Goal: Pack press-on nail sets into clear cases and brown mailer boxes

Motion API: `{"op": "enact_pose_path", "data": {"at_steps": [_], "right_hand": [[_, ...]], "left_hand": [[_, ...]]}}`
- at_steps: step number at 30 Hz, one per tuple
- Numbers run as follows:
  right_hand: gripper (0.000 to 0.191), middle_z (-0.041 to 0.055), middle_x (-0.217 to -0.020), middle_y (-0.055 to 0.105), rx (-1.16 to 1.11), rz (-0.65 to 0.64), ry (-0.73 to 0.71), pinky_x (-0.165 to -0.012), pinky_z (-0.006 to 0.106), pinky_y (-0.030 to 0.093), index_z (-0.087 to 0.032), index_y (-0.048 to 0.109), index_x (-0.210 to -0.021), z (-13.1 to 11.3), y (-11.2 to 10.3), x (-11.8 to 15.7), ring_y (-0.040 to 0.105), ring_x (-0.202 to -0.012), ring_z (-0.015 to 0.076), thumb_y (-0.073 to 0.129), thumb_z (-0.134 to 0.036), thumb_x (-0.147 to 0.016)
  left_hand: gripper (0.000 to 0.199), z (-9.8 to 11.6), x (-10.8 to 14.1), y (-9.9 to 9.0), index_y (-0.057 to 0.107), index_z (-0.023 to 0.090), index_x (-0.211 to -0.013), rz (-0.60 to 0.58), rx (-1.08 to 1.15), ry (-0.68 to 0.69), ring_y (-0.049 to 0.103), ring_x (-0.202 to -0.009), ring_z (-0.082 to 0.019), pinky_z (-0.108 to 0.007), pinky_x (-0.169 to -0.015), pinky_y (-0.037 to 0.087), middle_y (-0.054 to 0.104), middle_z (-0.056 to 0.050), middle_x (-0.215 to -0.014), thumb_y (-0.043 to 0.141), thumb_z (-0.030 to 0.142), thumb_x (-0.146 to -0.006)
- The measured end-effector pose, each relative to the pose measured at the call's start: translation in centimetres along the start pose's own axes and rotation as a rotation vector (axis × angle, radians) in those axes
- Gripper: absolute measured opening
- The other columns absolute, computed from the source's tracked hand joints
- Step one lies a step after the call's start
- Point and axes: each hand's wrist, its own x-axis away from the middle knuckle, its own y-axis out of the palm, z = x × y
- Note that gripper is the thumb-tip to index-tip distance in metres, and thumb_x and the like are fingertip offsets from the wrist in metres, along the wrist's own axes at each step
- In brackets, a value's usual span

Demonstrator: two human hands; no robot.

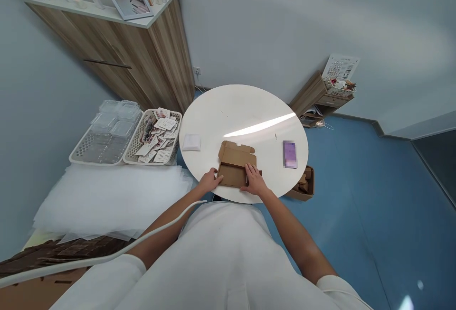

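On the white round table (210,110), near its front edge, lies a brown cardboard box (232,175) with its lid flap folded back. My left hand (210,180) grips the box's left side, fingers curled at the edge and thumb toward the inside. My right hand (254,180) rests on the box's right side with its fingers spread; what lies under the palm is hidden. A white square packet (191,142) is left of the box, and a purple item (289,154), partly pixelated, is to the right.
Left of the table stand a basket of printed cards (160,139) and a basket with clear plastic boxes (107,134), beside white translucent sheets (114,198). A carton of cardboard pieces (305,189) is low at the right. A wooden cabinet (142,58) stands behind left.
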Motion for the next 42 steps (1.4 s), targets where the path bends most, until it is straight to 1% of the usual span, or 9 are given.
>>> {"op": "enact_pose_path", "data": {"at_steps": [5, 10, 14, 17, 20, 23, 26, 34, 42], "right_hand": [[0.106, 0.0083, -0.146, 0.009, 0.019, 0.01, 0.009, -0.103, 0.042, 0.021, -0.017, 0.002, -0.139, -0.1, 0.2, 0.3, 0.004, -0.133, 0.0283, 0.064, -0.05, -0.06], [0.104, 0.0081, -0.146, 0.009, 0.046, 0.001, 0.006, -0.103, 0.043, 0.02, -0.017, 0.001, -0.139, -0.6, -0.3, 0.5, 0.002, -0.133, 0.0274, 0.062, -0.052, -0.062], [0.101, 0.0066, -0.147, 0.002, -0.017, 0.092, 0.052, -0.103, 0.05, 0.008, -0.023, 0.007, -0.139, -0.5, -0.6, 1.3, -0.004, -0.134, 0.0282, 0.06, -0.059, -0.06], [0.099, 0.009, -0.147, 0.0, -0.268, 0.244, 0.286, -0.102, 0.053, 0.01, -0.023, 0.012, -0.138, 0.3, -0.1, 2.6, 0.0, -0.133, 0.0306, 0.059, -0.062, -0.06], [0.092, 0.0129, -0.143, 0.02, -0.74, 0.331, 0.513, -0.1, 0.044, 0.027, -0.02, 0.018, -0.137, 1.4, 0.7, 3.8, 0.021, -0.13, 0.0281, 0.055, -0.06, -0.064], [0.079, 0.0101, -0.132, 0.042, -1.134, 0.346, 0.568, -0.089, 0.034, 0.041, -0.022, 0.03, -0.133, 2.1, 1.4, 4.4, 0.041, -0.119, 0.0237, 0.056, -0.056, -0.067], [0.065, 0.007, -0.126, 0.048, -1.255, 0.333, 0.589, -0.078, 0.03, 0.047, -0.025, 0.041, -0.126, 2.1, 1.6, 4.7, 0.048, -0.112, 0.0222, 0.054, -0.054, -0.07], [0.061, 0.0075, -0.109, 0.056, -1.023, 0.33, 0.575, -0.063, 0.028, 0.047, -0.019, 0.044, -0.122, 1.5, 1.1, 4.3, 0.058, -0.075, 0.015, 0.048, -0.053, -0.072], [0.032, 0.0033, -0.082, 0.061, -0.495, 0.199, 0.593, -0.062, 0.028, 0.041, -0.02, 0.055, -0.094, 2.6, 0.5, 3.2, 0.055, -0.075, 0.0179, 0.047, -0.043, -0.073]], "left_hand": [[0.111, -0.7, 0.1, -1.1, 0.005, 0.02, -0.137, 0.029, 0.017, 0.284, 0.056, -0.091, -0.024, -0.032, -0.075, 0.042, 0.049, -0.011, -0.112, 0.069, 0.054, -0.053], [0.119, 0.3, -1.7, -1.8, 0.005, 0.026, -0.138, -0.062, -0.154, 0.312, 0.051, -0.102, -0.03, -0.034, -0.079, 0.04, 0.049, -0.01, -0.111, 0.076, 0.045, -0.045], [0.12, 0.8, -2.1, -1.8, 0.006, 0.025, -0.138, -0.079, -0.186, 0.299, 0.049, -0.106, -0.032, -0.034, -0.081, 0.039, 0.047, -0.012, -0.118, 0.077, 0.044, -0.043], [0.12, 0.8, -2.0, -1.7, 0.005, 0.025, -0.137, -0.088, -0.188, 0.286, 0.049, -0.107, -0.032, -0.035, -0.081, 0.039, 0.046, -0.013, -0.119, 0.076, 0.046, -0.043], [0.12, 0.8, -2.0, -1.5, 0.006, 0.025, -0.137, -0.08, -0.192, 0.287, 0.049, -0.107, -0.032, -0.035, -0.081, 0.04, 0.046, -0.012, -0.119, 0.076, 0.049, -0.042], [0.119, 1.2, -2.2, -1.1, 0.007, 0.027, -0.136, -0.07, -0.18, 0.276, 0.048, -0.108, -0.032, -0.034, -0.081, 0.04, 0.046, -0.011, -0.12, 0.076, 0.05, -0.042], [0.119, 1.7, -2.3, -0.7, 0.009, 0.027, -0.136, -0.078, -0.144, 0.277, 0.048, -0.108, -0.032, -0.034, -0.081, 0.04, 0.045, -0.011, -0.121, 0.076, 0.051, -0.041], [0.119, 3.2, -1.7, 0.3, 0.013, 0.026, -0.136, -0.124, -0.096, 0.243, 0.048, -0.106, -0.033, -0.032, -0.079, 0.038, 0.046, -0.012, -0.12, 0.077, 0.052, -0.039], [0.116, 4.3, -1.2, 1.5, 0.011, 0.025, -0.136, -0.104, -0.146, 0.242, 0.05, -0.104, -0.034, -0.034, -0.079, 0.037, 0.048, -0.013, -0.12, 0.072, 0.058, -0.043]]}}
